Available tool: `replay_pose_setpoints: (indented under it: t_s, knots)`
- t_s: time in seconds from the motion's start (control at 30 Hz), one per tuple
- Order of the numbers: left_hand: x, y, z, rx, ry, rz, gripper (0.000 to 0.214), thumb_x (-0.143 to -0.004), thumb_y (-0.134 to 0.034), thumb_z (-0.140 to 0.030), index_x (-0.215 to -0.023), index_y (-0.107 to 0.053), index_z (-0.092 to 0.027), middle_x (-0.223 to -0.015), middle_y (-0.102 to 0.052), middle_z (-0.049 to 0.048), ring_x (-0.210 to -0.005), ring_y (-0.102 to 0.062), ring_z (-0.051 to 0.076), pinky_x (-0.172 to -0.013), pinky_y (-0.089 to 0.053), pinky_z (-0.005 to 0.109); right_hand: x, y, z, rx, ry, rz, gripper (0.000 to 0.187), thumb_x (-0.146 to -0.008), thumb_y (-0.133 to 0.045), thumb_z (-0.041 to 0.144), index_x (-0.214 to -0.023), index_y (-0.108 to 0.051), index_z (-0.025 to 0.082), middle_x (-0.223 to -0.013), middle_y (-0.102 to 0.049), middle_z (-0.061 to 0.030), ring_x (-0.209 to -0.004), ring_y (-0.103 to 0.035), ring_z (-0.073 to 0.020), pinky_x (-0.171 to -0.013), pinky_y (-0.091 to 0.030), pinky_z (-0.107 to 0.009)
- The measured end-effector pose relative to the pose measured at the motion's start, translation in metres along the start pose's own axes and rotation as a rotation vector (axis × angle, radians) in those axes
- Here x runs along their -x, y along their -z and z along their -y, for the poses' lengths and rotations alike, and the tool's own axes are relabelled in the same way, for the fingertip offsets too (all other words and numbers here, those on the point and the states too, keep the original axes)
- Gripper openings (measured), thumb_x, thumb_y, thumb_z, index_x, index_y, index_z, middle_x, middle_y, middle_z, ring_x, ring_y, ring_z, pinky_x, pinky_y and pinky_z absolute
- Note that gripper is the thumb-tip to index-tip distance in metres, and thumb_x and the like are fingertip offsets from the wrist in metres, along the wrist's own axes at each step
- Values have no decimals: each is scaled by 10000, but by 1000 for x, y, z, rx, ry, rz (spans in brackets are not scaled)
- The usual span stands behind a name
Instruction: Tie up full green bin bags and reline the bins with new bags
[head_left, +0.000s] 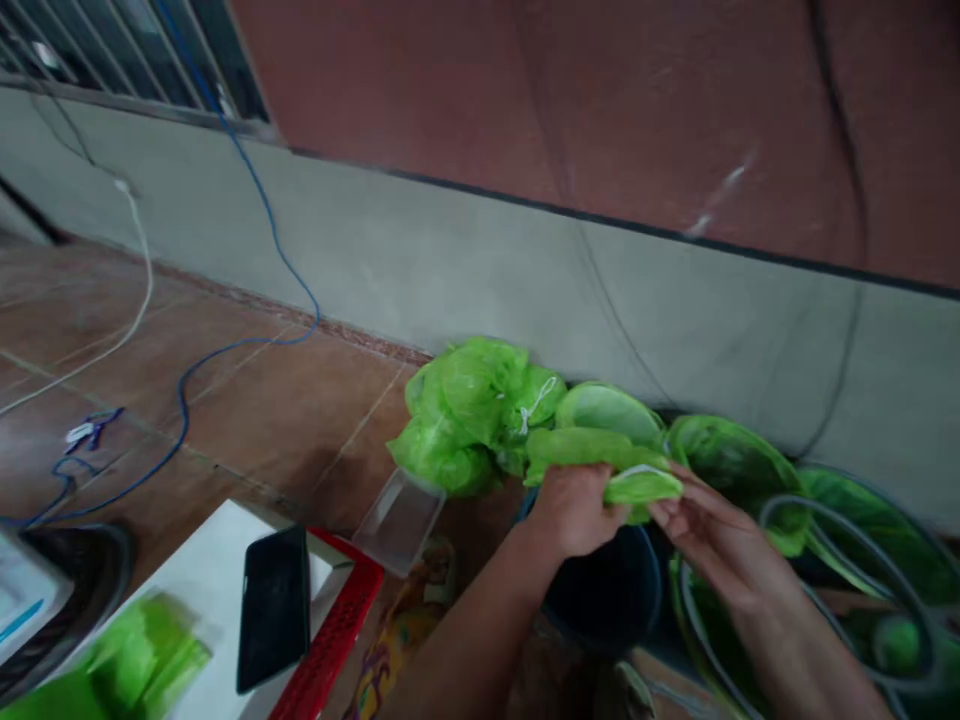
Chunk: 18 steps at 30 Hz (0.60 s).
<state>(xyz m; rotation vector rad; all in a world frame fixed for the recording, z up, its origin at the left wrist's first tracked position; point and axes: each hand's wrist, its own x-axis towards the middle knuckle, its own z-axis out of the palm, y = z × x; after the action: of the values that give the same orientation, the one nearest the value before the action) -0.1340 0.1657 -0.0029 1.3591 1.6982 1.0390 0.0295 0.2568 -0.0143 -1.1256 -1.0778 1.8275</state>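
Observation:
My left hand [574,510] is closed on a piece of bright green mesh fabric [600,455] that stretches across to my right hand [701,535]. My right hand pinches the fabric's other end, where a thin white cord runs along the edge. Behind them a bunched pile of the same green fabric [469,415] lies on the floor against the wall. Below my hands stands a dark round bucket [607,595].
Green net rings with wire hoops [847,540] crowd the right side. A black phone [274,605] lies on a white board beside a red crate [334,630]. A clear plastic tray [397,520] sits on the tiled floor. Blue and white cables [180,385] trail at left.

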Motion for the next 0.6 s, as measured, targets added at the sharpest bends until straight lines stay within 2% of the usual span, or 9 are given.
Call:
replay_pose_setpoints:
  t_s: [0.1, 0.17, 0.27, 0.33, 0.4, 0.5, 0.6]
  knots:
    - [0, -27, -6, -221, -84, 66, 190, -793, -531, -220, -903, -676, -166, -912, -721, 109, -890, -661, 250, -854, -498, 362, 22, 19, 13, -41, 102, -93, 220, -645, -802, 268, -853, -733, 247, -831, -708, 0, -672, -656, -141, -701, -580, -272]
    - [-1, -38, -5, -216, -77, 52, 197, -804, -503, -189, -902, -673, -171, -884, -721, 76, -841, -651, 204, -804, -499, 298, 31, 29, 14, -75, 177, -113, 216, -670, -793, 292, -869, -731, 238, -874, -706, -1, -747, -665, -139, -795, -565, -285]
    - [-3, -47, -2, -168, -76, 73, 226, -857, -459, -226, -849, -675, -162, -806, -705, 38, -760, -622, 165, -725, -482, 251, 39, 44, 5, -22, 276, -112, 358, -684, -789, 323, -1022, -703, 245, -1056, -706, -30, -984, -653, -180, -934, -505, -341]
    - [-3, -54, -1, -148, -86, 119, 275, -883, -438, -270, -813, -679, -155, -752, -687, 19, -713, -601, 152, -680, -465, 239, 43, 50, -4, 71, 303, -115, 497, -643, -819, 315, -1111, -663, 254, -1139, -693, -42, -1064, -628, -207, -945, -487, -357]
    - [-4, -62, -1, -138, -103, 152, 304, -892, -441, -306, -801, -686, -151, -729, -677, 8, -692, -588, 144, -665, -455, 233, 47, 52, -12, 127, 269, -64, 506, -660, -806, 350, -1126, -643, 242, -1133, -699, -52, -1039, -640, -226, -906, -497, -360]
    - [-5, -75, -5, -192, -97, 123, 279, -876, -475, -302, -808, -696, -146, -734, -683, 14, -695, -589, 145, -689, -459, 240, 48, 53, -16, 153, 201, 28, 410, -753, -710, 428, -1099, -635, 221, -1040, -723, -55, -923, -674, -234, -817, -521, -356]
    - [-7, -80, -6, -293, -90, 63, 222, -844, -498, -229, -862, -707, -157, -796, -707, 24, -754, -615, 156, -745, -466, 248, 40, 62, -13, 411, 316, -55, 314, -762, -664, 349, -1045, -665, 212, -954, -730, -47, -868, -671, -231, -806, -517, -358]
